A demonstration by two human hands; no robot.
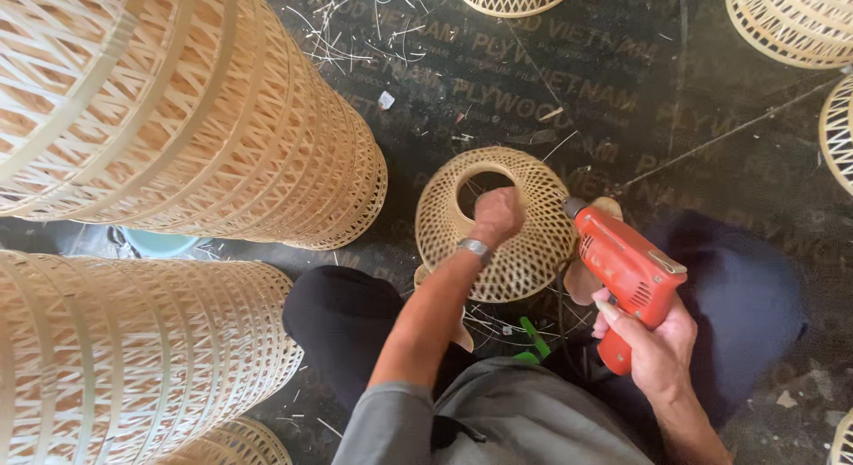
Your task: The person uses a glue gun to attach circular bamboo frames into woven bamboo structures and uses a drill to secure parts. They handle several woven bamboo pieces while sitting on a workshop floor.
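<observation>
Stacks of nested woven bamboo shades (178, 119), open lattice, fill left. Single dome-shaped woven shade (524, 243) on dark floor between knees, round hole on top. Red drill (626, 270), nose touching shade side. Right hand (653, 345) wrapped around drill grip. Left hand (498, 214) fisted, gripping hole rim.

Basket-weaving workshop, stacked bamboo lampshades (178, 119), plywood floor (533, 83), scattered bamboo slivers (355, 21)

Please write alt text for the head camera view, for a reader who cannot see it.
A person's left hand grips the top ring of a woven bamboo lampshade while the right hand holds a red electric drill against its side. Stacks of similar shades lie nearby.
</observation>
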